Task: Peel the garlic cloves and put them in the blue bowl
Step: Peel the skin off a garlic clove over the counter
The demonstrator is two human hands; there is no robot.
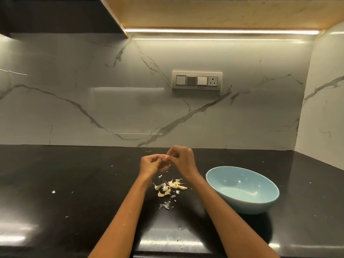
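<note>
One garlic clove (166,156) is pinched between the left hand (150,164) and right hand (183,161) (fingers curled), above the clove pile (170,187); the blue bowl (242,189) stands at 4 o'clock.

— What's on your tabletop (74,174)?
— It's glossy black. My garlic cloves (170,187) lie heaped near its middle, papery skins (165,205) just nearer me, and the blue bowl (242,190) stands to their right.
</note>
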